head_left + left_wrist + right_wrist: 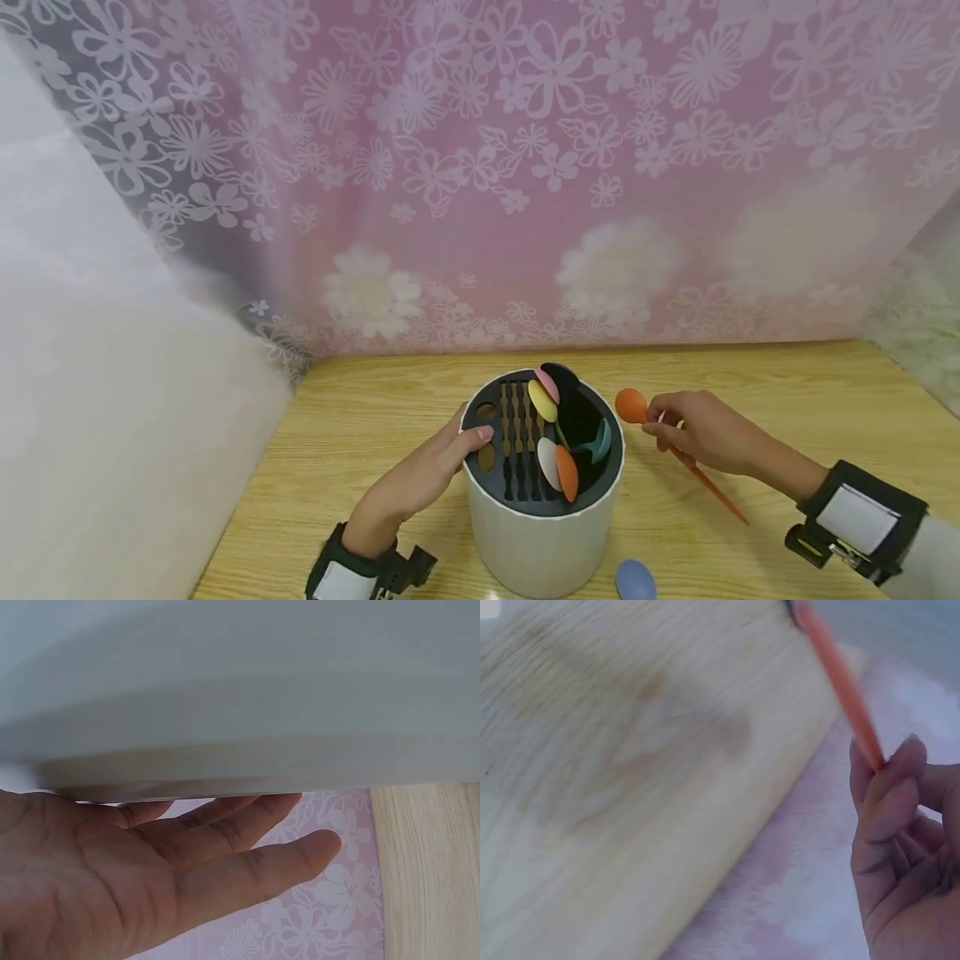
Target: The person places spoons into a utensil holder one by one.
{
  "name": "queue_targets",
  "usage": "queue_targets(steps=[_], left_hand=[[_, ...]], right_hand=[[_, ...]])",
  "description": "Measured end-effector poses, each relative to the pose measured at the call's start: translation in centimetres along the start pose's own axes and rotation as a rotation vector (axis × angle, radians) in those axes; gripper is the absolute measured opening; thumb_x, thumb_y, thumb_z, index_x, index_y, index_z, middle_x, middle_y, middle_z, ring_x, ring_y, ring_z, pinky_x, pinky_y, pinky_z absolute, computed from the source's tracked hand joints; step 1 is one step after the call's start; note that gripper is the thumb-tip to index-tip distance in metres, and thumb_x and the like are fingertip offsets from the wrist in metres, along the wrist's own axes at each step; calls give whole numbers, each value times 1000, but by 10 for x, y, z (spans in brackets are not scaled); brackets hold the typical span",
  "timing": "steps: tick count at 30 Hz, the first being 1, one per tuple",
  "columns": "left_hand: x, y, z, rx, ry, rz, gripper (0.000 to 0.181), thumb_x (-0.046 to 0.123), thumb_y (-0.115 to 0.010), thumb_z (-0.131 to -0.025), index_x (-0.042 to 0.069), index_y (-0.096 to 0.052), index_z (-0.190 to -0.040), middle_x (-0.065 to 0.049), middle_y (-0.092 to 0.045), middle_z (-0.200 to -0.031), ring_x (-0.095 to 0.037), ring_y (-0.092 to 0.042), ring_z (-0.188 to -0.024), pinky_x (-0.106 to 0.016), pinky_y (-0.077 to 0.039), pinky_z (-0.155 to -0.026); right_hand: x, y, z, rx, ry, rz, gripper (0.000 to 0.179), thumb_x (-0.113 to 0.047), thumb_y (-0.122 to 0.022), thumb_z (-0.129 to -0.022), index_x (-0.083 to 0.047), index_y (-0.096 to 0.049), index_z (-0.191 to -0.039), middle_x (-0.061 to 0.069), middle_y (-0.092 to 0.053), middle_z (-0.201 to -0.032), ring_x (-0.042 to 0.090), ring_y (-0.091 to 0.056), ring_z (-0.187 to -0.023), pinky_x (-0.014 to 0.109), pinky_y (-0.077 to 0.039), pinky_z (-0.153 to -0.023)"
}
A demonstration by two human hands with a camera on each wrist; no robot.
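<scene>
A white round utensil holder [540,546] with a black slotted lid [517,492] stands on the table. My left hand [431,475] grips its left side, thumb over the lid's edge; in the left wrist view its fingers [247,866] extend beneath the pale wall. Just right of the holder, my right hand [708,429] pinches an orange long-handled spoon [632,406] between thumb and fingers. The spoon's bowl points toward the holder, its handle slanting down to the right. Yellow [542,401], pink, white [548,462] and orange spoons [566,473] stand in the lid, beside a teal utensil [600,443].
A bluish-purple spoon [636,578] lies on the wooden table [360,425] by the holder's front right, cut off by the frame's edge. Behind the table hangs a pink flowered curtain [480,208]. A white surface [112,400] rises at left.
</scene>
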State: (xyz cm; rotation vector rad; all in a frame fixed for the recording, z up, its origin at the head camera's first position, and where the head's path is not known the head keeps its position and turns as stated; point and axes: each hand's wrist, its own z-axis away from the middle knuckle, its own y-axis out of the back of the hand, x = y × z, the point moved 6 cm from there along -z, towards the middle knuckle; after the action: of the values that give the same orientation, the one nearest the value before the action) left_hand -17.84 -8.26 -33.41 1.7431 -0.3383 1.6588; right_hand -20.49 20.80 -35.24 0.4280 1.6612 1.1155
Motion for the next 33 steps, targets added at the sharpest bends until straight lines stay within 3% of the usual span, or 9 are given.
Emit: queue_targets(steps=[9, 19, 26, 30, 33], left_hand=[[1, 1, 1, 5, -14, -19, 57, 46, -28, -95, 29, -5, -144, -1, -7, -151, -15, -11, -130, -57, -21, -104], [2, 0, -1, 0, -35, -23, 55, 44, -28, -96, 29, -5, -144, -1, -7, -151, -14, -10, -131, -57, -19, -105], [3, 1, 0, 8, -34, -24, 55, 45, -28, -96, 29, -6, -144, 1, -8, -151, -12, -10, -130, -55, -16, -107], [4, 1, 0, 13, -44, -36, 54, 45, -28, -96, 30, -6, -143, 2, -8, -150, -11, -9, -130, -55, -15, -107], [3, 1, 0, 15, -40, -45, 55, 46, -28, -95, 31, -6, -143, 2, -7, -151, -11, -8, -130, -55, -15, -107]], right_hand=[[-41, 35, 14, -22, -21, 77, 14, -28, -60, -85, -20, -65, -94, -8, -60, -74, 7, -47, -54, 27, -45, -48], [-89, 83, 28, 138, -32, 177, 18, -44, -66, -76, -27, -60, -74, -11, -56, -62, 8, -43, -50, 25, -38, -44], [-136, 101, 36, 186, -6, 246, 12, -45, -59, -82, -33, -62, -81, -17, -59, -65, 5, -47, -55, 25, -40, -47], [-155, 105, 40, 251, 70, 261, 8, -39, -58, -85, -36, -62, -91, -24, -62, -70, -3, -55, -64, 24, -50, -53], [-128, 98, 37, 288, 205, 267, 16, -35, -60, -84, -39, -62, -100, -27, -63, -77, -4, -53, -65, 20, -49, -51]])
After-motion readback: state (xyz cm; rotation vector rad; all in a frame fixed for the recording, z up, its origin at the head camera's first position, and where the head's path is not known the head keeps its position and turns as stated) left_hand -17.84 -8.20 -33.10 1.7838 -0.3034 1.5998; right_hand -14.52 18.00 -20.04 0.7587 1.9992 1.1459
